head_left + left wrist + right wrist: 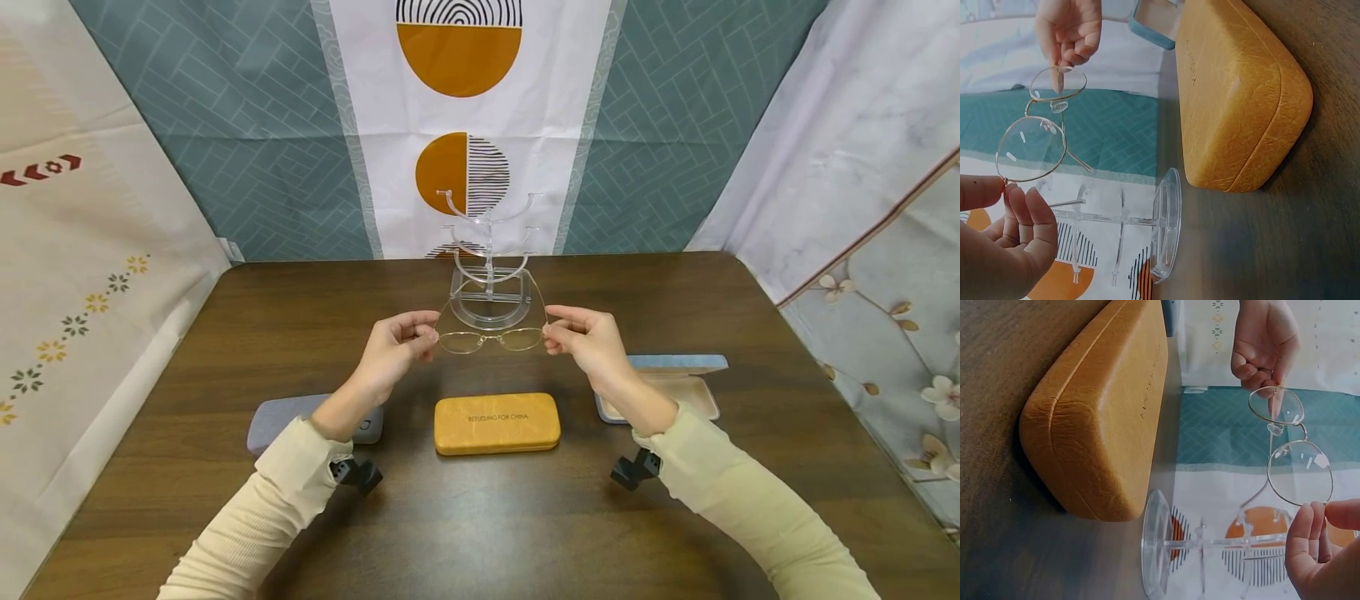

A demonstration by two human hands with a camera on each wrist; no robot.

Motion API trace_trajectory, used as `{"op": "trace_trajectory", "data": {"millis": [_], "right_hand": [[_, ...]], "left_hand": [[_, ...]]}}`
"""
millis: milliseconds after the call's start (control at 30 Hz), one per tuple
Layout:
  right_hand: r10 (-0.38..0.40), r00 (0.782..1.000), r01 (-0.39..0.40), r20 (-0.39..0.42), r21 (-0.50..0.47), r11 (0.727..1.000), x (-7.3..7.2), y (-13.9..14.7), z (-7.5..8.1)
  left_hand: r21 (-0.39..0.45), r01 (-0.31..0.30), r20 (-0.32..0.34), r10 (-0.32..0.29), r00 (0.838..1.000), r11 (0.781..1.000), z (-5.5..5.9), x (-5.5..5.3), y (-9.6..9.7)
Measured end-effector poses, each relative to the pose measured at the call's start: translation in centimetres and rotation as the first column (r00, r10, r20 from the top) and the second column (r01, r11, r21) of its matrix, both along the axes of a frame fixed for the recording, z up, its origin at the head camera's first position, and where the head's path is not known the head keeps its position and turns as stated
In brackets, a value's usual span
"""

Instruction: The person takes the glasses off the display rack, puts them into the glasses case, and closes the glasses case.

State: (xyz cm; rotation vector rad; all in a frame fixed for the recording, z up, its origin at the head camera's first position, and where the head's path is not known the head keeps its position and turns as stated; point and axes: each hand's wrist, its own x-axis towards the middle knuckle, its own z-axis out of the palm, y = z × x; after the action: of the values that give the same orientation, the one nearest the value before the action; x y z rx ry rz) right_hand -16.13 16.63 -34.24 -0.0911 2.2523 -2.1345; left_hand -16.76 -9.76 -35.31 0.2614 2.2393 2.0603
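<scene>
A pair of thin gold-framed eyeglasses (460, 342) is held up between both hands in front of a clear display stand (489, 312). My left hand (397, 346) pinches the frame at its left hinge, thumb against fingers, as the left wrist view shows. At the opposite hinge my right hand (588, 337) pinches it the same way. The temples are unfolded and point away toward the stand. Below the glasses lies a shut yellow glasses case (497, 425) with dark lettering. Whether the temple tips touch the stand I cannot tell.
A grey-blue glasses case (288, 417) lies at the left, partly behind the left forearm. On the right, a light-blue case (678, 362) stands with its lid up, partly covered by the right forearm. The stand's curved arms rise before a patterned cloth (277, 125) behind the wooden table (495, 533).
</scene>
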Motion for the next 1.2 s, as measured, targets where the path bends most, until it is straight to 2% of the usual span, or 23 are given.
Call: {"op": "trace_trajectory", "data": {"millis": [500,767,1200], "right_hand": [[0.021,1.000,-0.021,-0.002,-0.027,0.999,0.42,0.03,-0.06],[0.026,1.000,-0.026,-0.007,-0.019,0.999,0.48,0.07,-0.08],[0.034,0.999,-0.034,-0.005,-0.028,0.999,0.52,0.20,-0.17]], "left_hand": [[0.043,0.051,0.032,-0.053,0.998,0.998,-0.01,0.56,-0.17],[0.052,0.092,0.070,-0.095,0.993,0.994,-0.01,0.48,-0.29],[0.048,0.141,0.078,-0.145,0.986,0.989,0.00,0.49,-0.26]]}}
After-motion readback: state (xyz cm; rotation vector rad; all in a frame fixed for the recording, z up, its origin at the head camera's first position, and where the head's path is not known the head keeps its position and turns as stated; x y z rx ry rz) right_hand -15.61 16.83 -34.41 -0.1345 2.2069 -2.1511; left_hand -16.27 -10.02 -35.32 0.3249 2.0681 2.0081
